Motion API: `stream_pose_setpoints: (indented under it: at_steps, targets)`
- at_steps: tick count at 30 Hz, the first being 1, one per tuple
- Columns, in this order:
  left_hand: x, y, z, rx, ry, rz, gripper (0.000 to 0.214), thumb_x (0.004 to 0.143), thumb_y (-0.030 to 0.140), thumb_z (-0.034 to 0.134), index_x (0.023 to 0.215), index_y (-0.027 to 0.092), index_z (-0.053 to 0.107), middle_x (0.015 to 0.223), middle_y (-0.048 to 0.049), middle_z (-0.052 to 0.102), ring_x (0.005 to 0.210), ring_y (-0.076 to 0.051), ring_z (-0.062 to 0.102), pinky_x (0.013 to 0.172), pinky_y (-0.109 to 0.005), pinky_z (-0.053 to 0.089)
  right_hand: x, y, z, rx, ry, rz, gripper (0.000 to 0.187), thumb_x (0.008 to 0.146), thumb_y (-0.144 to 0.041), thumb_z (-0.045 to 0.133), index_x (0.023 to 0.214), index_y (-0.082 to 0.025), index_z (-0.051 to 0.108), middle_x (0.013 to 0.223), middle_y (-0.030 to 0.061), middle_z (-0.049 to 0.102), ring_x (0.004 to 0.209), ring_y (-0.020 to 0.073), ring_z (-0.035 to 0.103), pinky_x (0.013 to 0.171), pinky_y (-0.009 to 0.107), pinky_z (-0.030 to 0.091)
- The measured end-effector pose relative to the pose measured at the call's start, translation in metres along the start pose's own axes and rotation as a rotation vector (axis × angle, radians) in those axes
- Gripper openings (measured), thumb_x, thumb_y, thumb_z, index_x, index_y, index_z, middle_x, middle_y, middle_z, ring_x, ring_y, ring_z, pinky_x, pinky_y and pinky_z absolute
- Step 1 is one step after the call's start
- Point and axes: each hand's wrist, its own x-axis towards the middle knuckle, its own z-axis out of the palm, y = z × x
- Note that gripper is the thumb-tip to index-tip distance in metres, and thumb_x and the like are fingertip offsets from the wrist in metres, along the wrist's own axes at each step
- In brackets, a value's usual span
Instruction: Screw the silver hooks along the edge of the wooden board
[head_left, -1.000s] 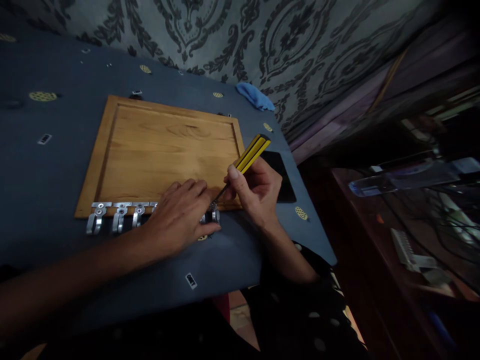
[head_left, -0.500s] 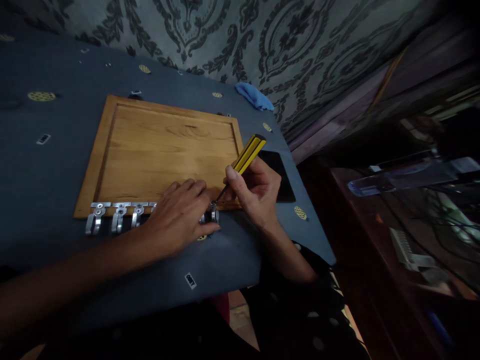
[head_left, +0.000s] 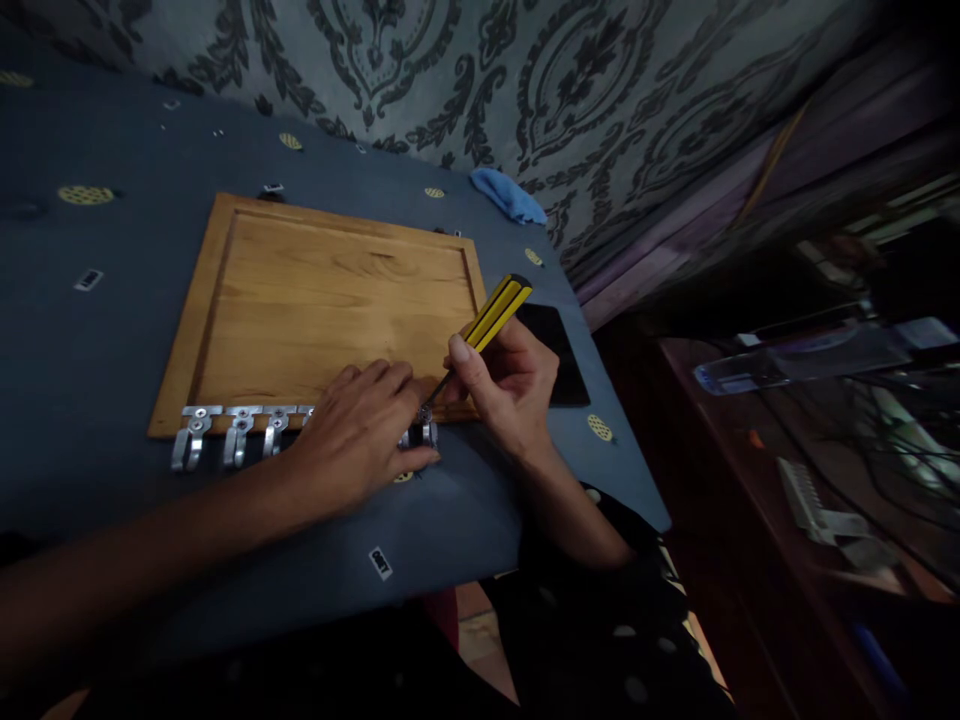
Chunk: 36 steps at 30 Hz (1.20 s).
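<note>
A framed wooden board (head_left: 337, 310) lies on the table. Along its near edge runs a metal hook rail (head_left: 240, 415), its double hooks jutting past the wood. My left hand (head_left: 367, 425) rests over the rail's right part, fingers bent on top and thumb below, gripping it by a hook and hiding several others. A screwdriver (head_left: 495, 315) with a yellow and black handle is pinched in my right hand (head_left: 514, 385). It leans to the right, its tip at the rightmost hook (head_left: 429, 432). The exact contact at the tip is too small to make out.
A dark flat device (head_left: 559, 355) lies beyond my right hand. At the back is a blue cloth (head_left: 510, 195), near the patterned wall (head_left: 592, 80). To the right, past the table edge, a brown surface (head_left: 705, 420) carries cables and clutter.
The screwdriver and my right hand have shifted very slightly to the left. My left hand keeps its place on the hook rail.
</note>
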Motion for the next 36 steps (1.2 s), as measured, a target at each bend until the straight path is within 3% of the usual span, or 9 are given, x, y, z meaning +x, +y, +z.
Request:
stream_pose_setpoints:
  at_steps: [7,12,16,20,24,30,32,36]
  targets:
    - [-0.001,-0.001,0.003,0.021,0.048,0.026,0.039,0.09,0.045,0.071,0.112,0.015,0.061,0.113,-0.0114,0.065,0.111,-0.031,0.061,0.092,-0.044,0.05,0.004,-0.004,-0.001,0.099,-0.058,0.018,0.04,0.083,-0.054,0.076,0.074,-0.021,0.055,0.062,-0.0066,0.054,0.043,0.0073,0.055,0.041,0.022,0.043]
    - [0.0,0.0,0.002,0.026,0.011,0.007,0.042,0.09,0.047,0.07,0.114,0.013,0.06,0.119,-0.0129,0.064,0.116,-0.032,0.059,0.096,-0.047,0.049,0.009,-0.006,-0.008,0.26,-0.195,0.096,0.037,0.081,-0.053,0.079,0.095,-0.022,0.064,0.076,-0.0043,0.066,0.043,0.0061,0.057,0.041,0.021,0.047]
    - [0.0,0.001,0.0,0.02,0.002,0.0,0.038,0.09,0.046,0.07,0.109,0.013,0.061,0.114,-0.0126,0.065,0.113,-0.032,0.06,0.095,-0.046,0.049,0.009,-0.002,-0.013,0.309,-0.228,0.104,0.041,0.089,-0.059,0.067,0.107,-0.022,0.067,0.087,0.0002,0.071,0.049,0.0082,0.06,0.042,0.022,0.051]
    - [0.0,0.0,0.001,0.035,0.025,0.009,0.039,0.089,0.047,0.071,0.108,0.014,0.061,0.111,-0.0114,0.065,0.11,-0.031,0.061,0.093,-0.044,0.05,0.009,-0.001,-0.014,0.264,-0.192,0.065,0.035,0.091,-0.055,0.068,0.1,-0.022,0.07,0.092,0.0012,0.074,0.042,0.0049,0.055,0.04,0.022,0.05]
    - [0.0,-0.001,0.002,0.034,0.034,0.012,0.041,0.088,0.048,0.072,0.109,0.014,0.061,0.112,-0.0105,0.065,0.111,-0.031,0.061,0.092,-0.045,0.051,0.01,-0.001,-0.014,0.238,-0.138,0.046,0.033,0.082,-0.053,0.078,0.091,-0.022,0.072,0.091,0.0,0.076,0.038,0.0036,0.05,0.038,0.022,0.05]
    - [0.001,0.0,-0.001,0.012,-0.007,-0.007,0.04,0.09,0.046,0.071,0.112,0.014,0.061,0.114,-0.0113,0.064,0.113,-0.032,0.06,0.095,-0.047,0.05,0.012,-0.003,-0.013,0.281,-0.125,0.05,0.038,0.073,-0.049,0.086,0.076,-0.022,0.06,0.069,-0.0063,0.068,0.037,0.0047,0.051,0.036,0.019,0.045]
    - [0.001,0.0,-0.001,0.012,-0.008,-0.001,0.04,0.09,0.046,0.071,0.111,0.013,0.062,0.114,-0.0115,0.064,0.113,-0.032,0.06,0.095,-0.047,0.05,0.012,-0.003,-0.014,0.317,-0.139,0.044,0.036,0.074,-0.047,0.086,0.081,-0.022,0.062,0.07,-0.0067,0.067,0.04,0.0055,0.055,0.038,0.019,0.046]
    - [0.001,0.001,-0.002,0.013,-0.028,-0.002,0.039,0.091,0.046,0.069,0.11,0.013,0.062,0.114,-0.0116,0.063,0.113,-0.032,0.06,0.096,-0.047,0.049,0.012,-0.001,-0.018,0.358,-0.202,0.053,0.032,0.087,-0.049,0.074,0.109,-0.026,0.071,0.086,-0.0025,0.074,0.047,0.0071,0.061,0.044,0.021,0.052]
